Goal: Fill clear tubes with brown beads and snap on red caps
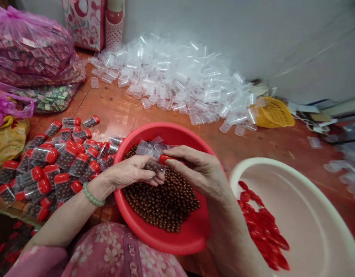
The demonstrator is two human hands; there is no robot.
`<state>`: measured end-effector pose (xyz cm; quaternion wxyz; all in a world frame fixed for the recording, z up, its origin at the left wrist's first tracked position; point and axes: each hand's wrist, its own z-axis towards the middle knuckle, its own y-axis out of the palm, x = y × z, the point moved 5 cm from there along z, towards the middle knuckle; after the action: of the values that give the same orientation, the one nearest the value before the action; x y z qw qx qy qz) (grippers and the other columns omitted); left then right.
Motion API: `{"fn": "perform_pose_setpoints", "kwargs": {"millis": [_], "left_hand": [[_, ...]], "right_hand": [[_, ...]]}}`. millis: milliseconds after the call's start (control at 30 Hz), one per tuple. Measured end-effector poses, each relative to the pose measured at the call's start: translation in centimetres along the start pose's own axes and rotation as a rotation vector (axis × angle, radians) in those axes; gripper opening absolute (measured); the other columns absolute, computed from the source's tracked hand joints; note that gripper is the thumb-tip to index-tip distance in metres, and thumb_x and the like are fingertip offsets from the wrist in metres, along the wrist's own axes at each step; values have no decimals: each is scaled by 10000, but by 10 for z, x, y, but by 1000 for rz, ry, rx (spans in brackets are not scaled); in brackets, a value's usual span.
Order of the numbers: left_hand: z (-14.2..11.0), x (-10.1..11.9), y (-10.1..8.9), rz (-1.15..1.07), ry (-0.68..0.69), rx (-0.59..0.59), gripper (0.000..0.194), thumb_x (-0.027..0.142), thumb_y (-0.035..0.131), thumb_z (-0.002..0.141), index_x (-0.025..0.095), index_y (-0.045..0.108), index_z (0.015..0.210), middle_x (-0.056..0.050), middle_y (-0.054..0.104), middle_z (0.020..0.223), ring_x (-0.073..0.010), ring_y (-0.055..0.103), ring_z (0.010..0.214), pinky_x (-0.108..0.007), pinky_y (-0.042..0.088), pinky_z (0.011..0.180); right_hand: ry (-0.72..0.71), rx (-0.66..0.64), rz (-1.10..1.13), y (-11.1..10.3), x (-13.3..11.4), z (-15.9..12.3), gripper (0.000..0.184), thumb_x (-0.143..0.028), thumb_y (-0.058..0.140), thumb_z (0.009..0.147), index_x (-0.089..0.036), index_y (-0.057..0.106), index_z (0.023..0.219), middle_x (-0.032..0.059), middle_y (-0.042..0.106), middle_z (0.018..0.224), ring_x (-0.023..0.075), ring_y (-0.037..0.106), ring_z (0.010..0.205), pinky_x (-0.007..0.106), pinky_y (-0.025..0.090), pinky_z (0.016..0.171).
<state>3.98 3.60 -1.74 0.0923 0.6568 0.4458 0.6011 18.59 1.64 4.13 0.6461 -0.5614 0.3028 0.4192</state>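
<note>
Far left of the red basin (pixel 181 134), a magenta bag (pixel 39 54) of small printed packets stands toward the rear of the table (pixel 108 107), against a clear bag (pixel 55 100) of green and white packets, with a yellow bag (pixel 10 140) nearer the front. Just left of the basin lies a heap of capped containers (pixel 78 163), each transparent, red at one end and filled with dark beads. Behind the basin, to its left, stand a patterned carrier bag (pixel 85 27) and a perforated holder (pixel 114 32); directly behind it spreads a pile of clear containers (pixel 166 77). Over the basin's left half, the left hand (pixel 134 169), its wrist fitted with a green bracelet (pixel 92 195), has its fingers curled around a bead-filled container (pixel 153 166). Within the basin, brown beads (pixel 166 204) cover the floor and several loose containers (pixel 150 148) rest on them toward the rear. Over the basin's right half, the right hand (pixel 202 173) grips a red cap (pixel 165 158) between thumb and fingers at the container's end; whether the cap is fully seated cannot be determined. Right of the basin, a white basin (pixel 307 234) contains red caps (pixel 264 231); behind that, a yellow basket (pixel 274 112) adjoins the pile.
</note>
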Motion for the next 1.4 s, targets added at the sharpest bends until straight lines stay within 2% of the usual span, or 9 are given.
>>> {"fn": "perform_pose_setpoints", "kwargs": {"millis": [233,433,567,700,800,900,1033,1233,1400], "left_hand": [[1,3,1,-8,31,-7,274,153,677,770,122,601,1032,-68,659,922,-145,649,867,-291,496,807],[2,4,1,14,37,12,262,172,689,761,126,617,1009,-68,666,925,-141,648,866,-279,480,810],[0,9,3,100,115,61,275,195,700,762,151,642,1027,-54,676,951,-148,632,905,-299,471,864],[-8,19,12,288,247,75,243,215,674,794,175,662,1034,-41,680,1018,-163,614,970,-307,445,922],[-12,23,20,395,284,82,233,214,633,825,166,655,1052,-52,673,1077,-176,607,1018,-310,439,938],[-12,26,27,517,267,31,225,197,596,849,153,648,1063,-60,674,1081,-175,604,1025,-316,437,952],[-10,29,21,572,262,84,239,166,574,849,146,638,1078,-61,669,1072,-165,605,1010,-311,445,939],[-8,22,20,551,277,72,259,170,563,854,142,637,1100,-51,675,1002,-162,607,946,-325,448,926],[-5,19,24,504,282,43,268,170,557,861,135,627,1118,-50,673,1009,-171,595,975,-329,439,936]], "right_hand": [[42,43,26,-14,6,-8,158,-249,701,816,-264,751,965,36,744,881,168,689,803,293,561,717],[22,122,53,-8,-3,-2,172,-229,688,825,-273,745,982,27,742,907,169,689,824,293,564,719],[26,245,109,-3,-10,-10,233,-193,678,840,-321,730,1028,-6,738,967,146,686,884,293,555,819],[-1,402,110,-1,-20,-22,230,-213,701,827,-308,735,1034,15,734,998,174,679,939,348,542,898],[-14,547,210,-3,-19,-28,220,-242,718,815,-304,737,1026,10,734,969,165,686,894,345,553,872],[1,622,327,-2,-11,-29,224,-241,725,811,-321,736,1020,-16,738,939,131,689,845,296,559,825],[10,596,321,-1,-7,-30,235,-229,717,817,-320,731,1033,-16,734,947,133,688,865,295,556,827],[-46,386,105,4,-20,-29,218,-199,687,832,-274,723,1034,24,732,969,175,683,918,350,561,840],[-110,318,47,11,-25,-24,259,-160,671,835,-284,712,1059,22,730,978,173,680,908,349,561,835]]}}
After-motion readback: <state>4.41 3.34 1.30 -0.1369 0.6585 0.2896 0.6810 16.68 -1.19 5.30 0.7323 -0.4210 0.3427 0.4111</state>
